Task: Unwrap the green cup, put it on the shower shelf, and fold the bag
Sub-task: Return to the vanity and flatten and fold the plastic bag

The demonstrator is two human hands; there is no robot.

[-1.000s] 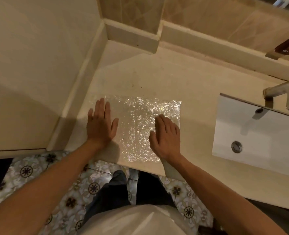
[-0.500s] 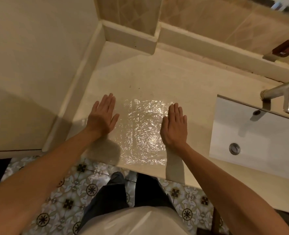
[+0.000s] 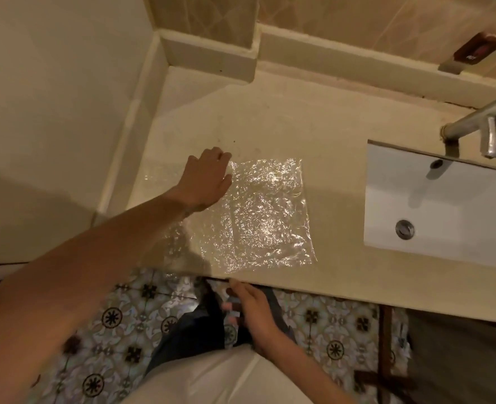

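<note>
Plastic bag (image 3: 258, 211) is spread flat on the counter (image 3: 313, 123). Its far left corner is pinched by the left hand (image 3: 207, 177). Nothing is held by the loose right hand (image 3: 251, 309), lower down.

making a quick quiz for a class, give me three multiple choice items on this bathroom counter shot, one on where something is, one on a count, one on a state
1. Where does the clear plastic bag lie?
A. in the sink
B. flat on the counter, left of the sink
C. on the floor tiles

2. How many hands touch the bag?
A. none
B. one
C. two

3. How is the bag?
A. spread out flat, crinkled
B. rolled into a tube
C. wrapped round a cup

Answers:
1 B, it lies on the beige counter, apart from the white sink.
2 B, only the left hand is at its far left part; the right hand hangs below the counter edge, holding nothing.
3 A, it lies as a flat shiny sheet, and no cup is in view.
</note>
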